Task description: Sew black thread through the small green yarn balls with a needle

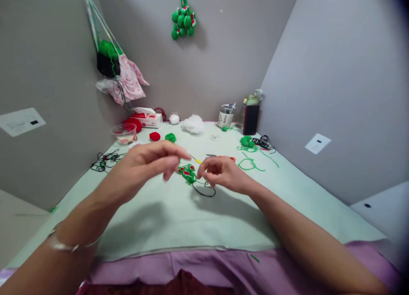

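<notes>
My left hand point(151, 160) hovers above the table, thumb and forefinger apart, with nothing visible between them. It is slightly blurred. My right hand point(223, 172) is curled with its fingertips drawn together, beside a small green crocheted piece point(188, 174) with red and white parts. From that piece a black yarn point(204, 195) loops towards my right fingertips; whether they pinch it or something small is hidden. Just behind my hands lie scissors point(233, 159) with orange handles, partly covered by my right hand, and a thin tool with a yellow handle point(197, 161).
Red yarn point(154, 136), green yarn point(170, 137), white stuffing point(193, 124) and a pen cup point(226, 116) stand farther back. Tangled black cord point(104, 160) lies left, beyond it a clear bowl point(124, 135). At right are green yarn point(247, 141) and an upright phone point(251, 120). Walls enclose the table.
</notes>
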`<state>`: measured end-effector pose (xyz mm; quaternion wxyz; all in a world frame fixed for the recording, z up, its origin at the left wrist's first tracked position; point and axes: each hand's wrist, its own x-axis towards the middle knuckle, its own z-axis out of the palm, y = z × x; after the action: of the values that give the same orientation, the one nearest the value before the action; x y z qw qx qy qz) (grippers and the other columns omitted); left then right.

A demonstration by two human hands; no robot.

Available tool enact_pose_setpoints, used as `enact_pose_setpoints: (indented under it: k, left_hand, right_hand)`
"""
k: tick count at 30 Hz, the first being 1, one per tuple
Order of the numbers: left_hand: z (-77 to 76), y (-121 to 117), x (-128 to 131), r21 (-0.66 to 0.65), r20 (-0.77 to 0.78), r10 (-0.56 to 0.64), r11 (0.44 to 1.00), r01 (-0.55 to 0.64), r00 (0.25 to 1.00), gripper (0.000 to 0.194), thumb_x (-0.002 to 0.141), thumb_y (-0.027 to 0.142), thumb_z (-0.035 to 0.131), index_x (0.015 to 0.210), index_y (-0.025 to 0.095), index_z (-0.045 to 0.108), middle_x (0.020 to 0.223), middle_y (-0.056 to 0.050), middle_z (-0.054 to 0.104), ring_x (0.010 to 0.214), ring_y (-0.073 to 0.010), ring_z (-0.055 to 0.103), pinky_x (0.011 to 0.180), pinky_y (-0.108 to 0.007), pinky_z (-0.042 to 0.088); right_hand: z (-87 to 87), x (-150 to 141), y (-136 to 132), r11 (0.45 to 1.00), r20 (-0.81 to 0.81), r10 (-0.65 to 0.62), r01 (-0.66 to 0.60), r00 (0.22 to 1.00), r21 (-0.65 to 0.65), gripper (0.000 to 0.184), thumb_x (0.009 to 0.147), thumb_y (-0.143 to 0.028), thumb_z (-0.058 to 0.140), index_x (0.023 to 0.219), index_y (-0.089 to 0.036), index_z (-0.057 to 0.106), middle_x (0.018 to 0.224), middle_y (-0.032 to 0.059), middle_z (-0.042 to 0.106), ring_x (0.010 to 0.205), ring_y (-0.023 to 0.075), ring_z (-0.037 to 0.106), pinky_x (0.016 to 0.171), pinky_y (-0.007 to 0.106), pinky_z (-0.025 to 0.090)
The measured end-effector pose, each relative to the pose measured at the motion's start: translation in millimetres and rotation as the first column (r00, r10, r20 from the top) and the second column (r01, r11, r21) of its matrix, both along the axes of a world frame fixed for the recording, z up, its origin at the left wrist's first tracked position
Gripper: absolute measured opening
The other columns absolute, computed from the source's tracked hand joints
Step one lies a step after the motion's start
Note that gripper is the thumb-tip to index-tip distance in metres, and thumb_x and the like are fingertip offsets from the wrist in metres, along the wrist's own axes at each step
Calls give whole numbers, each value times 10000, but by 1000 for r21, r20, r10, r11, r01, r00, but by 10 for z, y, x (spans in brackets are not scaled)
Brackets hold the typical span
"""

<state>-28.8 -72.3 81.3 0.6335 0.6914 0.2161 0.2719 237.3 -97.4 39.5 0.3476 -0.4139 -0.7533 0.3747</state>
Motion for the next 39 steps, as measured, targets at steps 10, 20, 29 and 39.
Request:
enact_pose_setpoints:
  k: [10, 20, 29, 39]
  left_hand:
    - [-617, 365, 870, -137, -50, -170, 977, 162, 984, 352, 856, 429, 653, 1111, 192, 698, 958, -67, 688, 759, -120, 592, 769, -288, 454]
    - [-777, 587, 519, -249, -67, -58, 968, 40, 996, 272, 770, 375, 763, 914, 146, 731, 815, -59, 653, 717, -125, 574, 713, -274, 474]
    - [-789, 724, 377, -149, -134, 63, 985, -83, 989, 272, 768, 403, 752, 850, 144, 723, 785, -45, 637, 691, -116, 545, 682, -255, 440]
    - [-816, 823, 343, -109, -122, 148, 981, -161, 981, 307, 736, 440, 765, 813, 149, 702, 838, -51, 659, 681, -109, 527, 686, -259, 422]
  right_hand:
    - [109, 287, 217, 947, -659, -321, 227, 681, -226, 248, 703, -275, 823, 883, -155, 700, 787, 6, 694, 596, 50, 598, 556, 157, 502]
    - [241, 767, 341, 897, -814, -403, 358, 418, -260, 231, 728, -263, 822, 877, -165, 676, 659, -52, 614, 497, 14, 524, 414, 85, 411]
    - [155, 1011, 465, 808, -846, -491, 471, 209, -353, 37, 885, -169, 658, 858, -144, 650, 625, -47, 596, 462, 9, 514, 397, 82, 392]
    - [117, 1145, 508, 766, -858, -498, 528, 128, -366, 102, 883, -163, 664, 804, -143, 603, 690, -22, 615, 467, 1, 491, 417, 64, 415]
